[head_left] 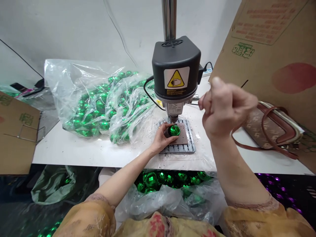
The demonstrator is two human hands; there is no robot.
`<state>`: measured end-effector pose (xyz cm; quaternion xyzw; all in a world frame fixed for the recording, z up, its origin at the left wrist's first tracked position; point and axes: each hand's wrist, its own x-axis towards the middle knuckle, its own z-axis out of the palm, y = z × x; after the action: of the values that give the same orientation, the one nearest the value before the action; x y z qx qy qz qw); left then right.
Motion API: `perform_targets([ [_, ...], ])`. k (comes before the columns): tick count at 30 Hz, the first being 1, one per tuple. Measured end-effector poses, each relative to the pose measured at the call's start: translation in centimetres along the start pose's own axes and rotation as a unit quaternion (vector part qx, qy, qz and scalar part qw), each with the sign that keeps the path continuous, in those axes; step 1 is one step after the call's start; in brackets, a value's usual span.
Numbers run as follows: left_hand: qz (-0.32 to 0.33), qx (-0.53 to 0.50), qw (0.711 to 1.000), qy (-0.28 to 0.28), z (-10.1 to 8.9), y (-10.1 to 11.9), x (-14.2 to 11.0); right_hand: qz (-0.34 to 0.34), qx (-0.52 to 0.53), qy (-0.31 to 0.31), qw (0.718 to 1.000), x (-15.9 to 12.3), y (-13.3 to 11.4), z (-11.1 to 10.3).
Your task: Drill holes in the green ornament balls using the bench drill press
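Curled right hand [222, 107], grip unclear, hangs apart from green ball [175, 130] clamped by left hand [162, 137].

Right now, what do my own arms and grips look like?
Your left sleeve and right sleeve are mustard-yellow with faint patterning, ending in a pinkish-brown, lacy-looking trim. Both forearms are bare. The left grip and right grip wear no gloves.

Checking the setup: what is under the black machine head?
The left hand holds a green ball over a brown board and slotted base; the ball's underside is hidden.
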<state>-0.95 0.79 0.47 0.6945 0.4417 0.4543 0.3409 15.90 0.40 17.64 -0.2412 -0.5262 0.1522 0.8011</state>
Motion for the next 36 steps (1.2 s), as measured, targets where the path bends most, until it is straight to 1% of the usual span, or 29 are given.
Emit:
perform_targets([
  [3,0.002,0.056,0.997,0.052,-0.1,1.0,-0.5,0.007,0.035,0.014,0.999,2.5,-0.6,1.3],
  [5,0.011,0.099,0.992,0.084,-0.4,2.4,-1.6,0.016,0.050,0.006,0.999,3.3,-0.3,1.8],
  [6,0.018,0.115,0.990,0.085,-0.6,3.2,-2.5,0.015,0.061,0.007,0.998,3.5,-0.2,1.9],
  [7,0.028,0.125,0.989,0.068,-0.8,4.0,-3.5,0.010,0.073,0.011,0.997,3.6,0.0,1.9],
  [8,0.042,0.128,0.990,0.032,-1.1,4.7,-4.8,0.005,0.082,0.013,0.996,3.6,0.1,1.9],
  [9,0.061,0.128,0.990,-0.021,-1.3,5.3,-6.1,0.000,0.088,0.016,0.996,3.5,0.2,1.9],
  [10,0.084,0.132,0.984,-0.088,-1.4,5.7,-7.5,-0.002,0.086,0.015,0.996,3.5,0.2,1.8],
  [11,0.108,0.148,0.971,-0.156,-1.4,5.9,-8.9,-0.003,0.079,0.013,0.997,3.5,0.2,1.8],
  [13,0.151,0.220,0.925,-0.271,-1.3,5.6,-11.6,0.002,0.063,0.006,0.998,3.5,0.0,1.7],
  [14,0.163,0.270,0.897,-0.310,-1.1,5.2,-12.8,0.004,0.053,0.000,0.999,3.5,-0.1,1.7],
  [15,0.168,0.317,0.871,-0.336,-0.9,4.7,-13.9,0.006,0.043,-0.004,0.999,3.5,-0.1,1.7],
  [16,0.169,0.357,0.849,-0.351,-0.6,4.2,-14.9,0.009,0.032,-0.009,0.999,3.5,-0.1,1.6],
  [17,0.170,0.383,0.835,-0.357,-0.3,3.7,-15.9,0.009,0.021,-0.011,1.000,3.6,-0.1,1.6],
  [19,0.181,0.401,0.821,-0.363,0.3,2.8,-17.6,0.004,0.001,-0.016,1.000,3.6,0.0,1.4],
  [22,0.225,0.373,0.817,-0.378,1.0,1.7,-19.7,-0.005,0.001,-0.020,1.000,3.8,0.5,1.1],
  [24,0.230,0.348,0.823,-0.385,1.2,1.3,-20.7,0.004,-0.003,-0.027,1.000,4.0,1.0,0.9],
  [26,0.203,0.323,0.837,-0.393,1.4,1.2,-21.4,0.017,-0.024,-0.044,0.999,4.2,1.4,0.7],
  [28,0.163,0.289,0.847,-0.415,1.4,1.4,-21.6,0.030,-0.038,-0.048,0.998,4.2,1.7,0.6],
  [31,0.110,0.211,0.852,-0.467,1.4,2.0,-21.4,0.035,-0.022,-0.024,0.999,4.1,1.7,0.7],
  [34,0.062,0.085,0.847,-0.521,1.6,2.7,-21.2,0.046,-0.016,-0.025,0.998,3.8,1.1,0.8],
  [36,0.017,-0.020,0.840,-0.543,1.8,3.1,-21.4,0.063,-0.015,-0.031,0.997,3.6,0.7,0.7],
])
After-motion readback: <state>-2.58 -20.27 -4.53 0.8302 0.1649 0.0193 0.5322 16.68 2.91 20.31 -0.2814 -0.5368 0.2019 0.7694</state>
